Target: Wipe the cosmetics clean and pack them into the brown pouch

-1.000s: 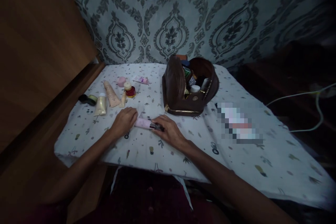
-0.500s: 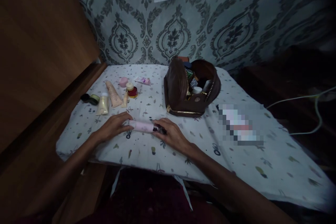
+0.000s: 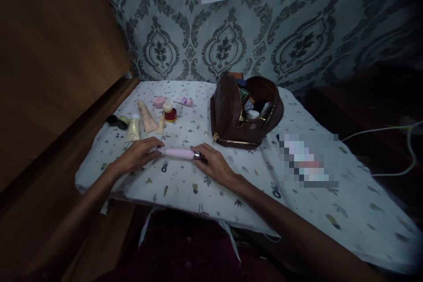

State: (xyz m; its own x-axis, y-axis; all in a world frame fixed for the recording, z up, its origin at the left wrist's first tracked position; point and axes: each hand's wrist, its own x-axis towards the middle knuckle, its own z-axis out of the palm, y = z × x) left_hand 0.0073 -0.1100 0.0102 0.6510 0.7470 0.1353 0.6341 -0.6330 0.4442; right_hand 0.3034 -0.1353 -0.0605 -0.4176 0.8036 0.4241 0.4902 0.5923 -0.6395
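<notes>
Between my two hands lies a pink cosmetic tube, held level above the printed white cloth. My left hand pinches its flat left end between thumb and fingers. My right hand is closed around its dark, shiny cap. Behind my left hand is a pale yellow tube, with a beige tube and a small cream tube beside it. Beyond my right hand stands a brown toiletry bag, unzipped, with several items inside, among them a white-lidded jar.
A red-and-yellow jar, a pink round container and a pink-white tube sit at the back left. A green compact is near the left edge. A pixelated object lies at right, near a white cable.
The pink tube has turned about its length, so its printed face no longer shows and its edge faces me. Both hands still hold its ends. The whole view has shifted slightly.
</notes>
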